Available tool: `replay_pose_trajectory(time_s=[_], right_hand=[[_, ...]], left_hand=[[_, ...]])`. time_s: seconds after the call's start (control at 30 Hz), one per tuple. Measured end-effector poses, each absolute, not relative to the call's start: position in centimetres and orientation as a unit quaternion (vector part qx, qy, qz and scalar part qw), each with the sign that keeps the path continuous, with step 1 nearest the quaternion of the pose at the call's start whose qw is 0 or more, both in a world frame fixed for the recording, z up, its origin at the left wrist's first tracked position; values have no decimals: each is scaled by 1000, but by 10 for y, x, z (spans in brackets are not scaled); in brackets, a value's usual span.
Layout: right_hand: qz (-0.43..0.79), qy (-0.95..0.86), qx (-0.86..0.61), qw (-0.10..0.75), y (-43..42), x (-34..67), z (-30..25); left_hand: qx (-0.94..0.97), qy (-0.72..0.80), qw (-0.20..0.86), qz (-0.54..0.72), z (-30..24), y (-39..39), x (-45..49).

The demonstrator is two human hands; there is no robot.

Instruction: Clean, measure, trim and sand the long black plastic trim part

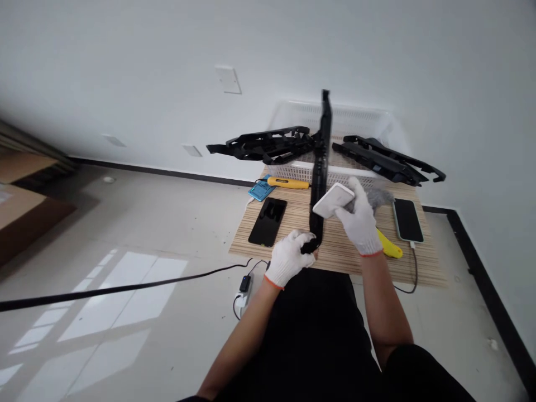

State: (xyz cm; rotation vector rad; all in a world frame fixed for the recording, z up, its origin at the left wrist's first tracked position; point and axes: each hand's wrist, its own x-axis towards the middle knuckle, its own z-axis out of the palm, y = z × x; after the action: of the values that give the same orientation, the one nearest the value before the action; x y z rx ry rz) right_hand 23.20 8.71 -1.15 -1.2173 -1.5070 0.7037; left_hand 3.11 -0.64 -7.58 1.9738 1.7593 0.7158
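Both my hands wear white gloves. My left hand is closed round the lower end of a long black plastic strip, which stands nearly upright over a small striped table. My right hand is closed on a white rectangular block and presses it against the strip about a third of the way up. A grey cloth lies just behind my right hand.
A white mesh basket at the table's back carries black plastic frames sticking out left and right. On the table lie a black phone, a phone on a cable, a yellow-handled tool, a blue item and a yellow object. A power strip and cable lie on the floor.
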Motion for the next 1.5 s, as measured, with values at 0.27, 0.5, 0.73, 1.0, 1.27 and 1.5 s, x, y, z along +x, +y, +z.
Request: replay_pose_trajectory(time_s=[0.27,0.5,0.73,1.0,1.27,1.5], right_hand=[[183,-746,-466,439,56,234,-6],[368,-686,-454,433,50,227,-23],[394,-651,-442,474,56,218,-39],[342,-632,-503,481,76,215,-43],[331,-645,-487,487,70,219,-43],[307,-663,-505,459,54,226,-49]], left_hand=[[715,630,189,235,-71,-6,26],[726,618,176,245,-70,-5,28],[726,620,167,247,-73,-6,28],[721,631,159,239,-73,-6,27],[729,626,139,239,-78,-6,27],[733,621,124,248,-83,-7,25]])
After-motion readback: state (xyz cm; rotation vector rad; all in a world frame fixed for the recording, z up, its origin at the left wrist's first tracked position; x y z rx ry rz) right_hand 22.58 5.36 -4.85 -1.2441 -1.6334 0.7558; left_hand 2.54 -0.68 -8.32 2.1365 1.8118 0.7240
